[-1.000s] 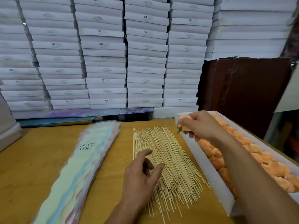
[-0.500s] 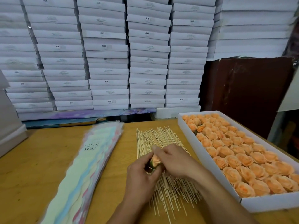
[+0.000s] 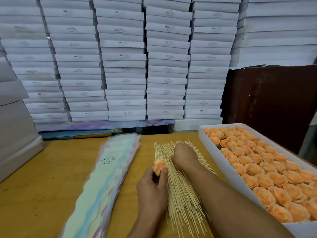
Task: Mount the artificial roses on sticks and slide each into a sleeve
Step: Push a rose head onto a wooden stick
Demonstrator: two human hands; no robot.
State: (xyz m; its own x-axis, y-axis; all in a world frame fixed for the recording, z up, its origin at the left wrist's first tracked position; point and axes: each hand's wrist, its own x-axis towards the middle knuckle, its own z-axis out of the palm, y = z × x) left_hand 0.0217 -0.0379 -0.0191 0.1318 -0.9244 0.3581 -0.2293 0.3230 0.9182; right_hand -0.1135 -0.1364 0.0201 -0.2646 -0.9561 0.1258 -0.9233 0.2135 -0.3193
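One peach rose [image 3: 159, 166] held upright beside fanned bamboo sticks [image 3: 181, 191], sleeves [image 3: 103, 182] stacked left.

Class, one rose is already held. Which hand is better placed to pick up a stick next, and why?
The right hand: it already rests on the sticks, fingers curled down into the pile. The left hand is busy gripping the rose.

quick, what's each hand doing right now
Left hand: grips a peach rose.
Right hand: curled on the pile of sticks; whether it grips one cannot be told.
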